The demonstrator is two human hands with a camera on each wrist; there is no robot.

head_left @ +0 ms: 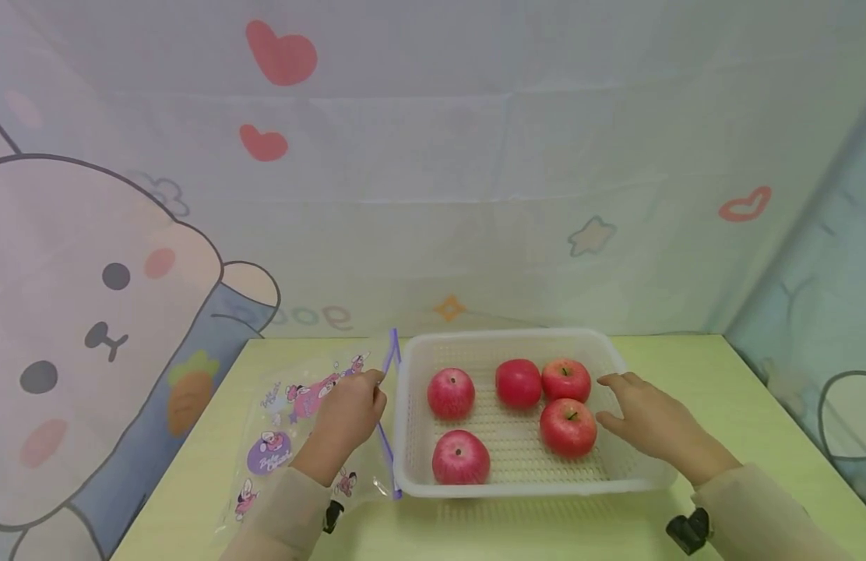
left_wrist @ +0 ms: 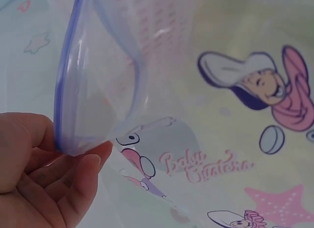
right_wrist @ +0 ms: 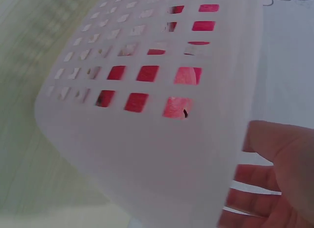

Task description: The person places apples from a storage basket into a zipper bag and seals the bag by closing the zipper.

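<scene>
Left hand (left_wrist: 34,174) pinches the zip-lock bag (head_left: 293,421) at its purple rim, lower left of frame. Thin film, floppy, slippery (best held at the stiffer zip). Right hand (head_left: 650,425) open, probably resting on the white basket (head_left: 412,436) of five apples (head_left: 568,427).
</scene>
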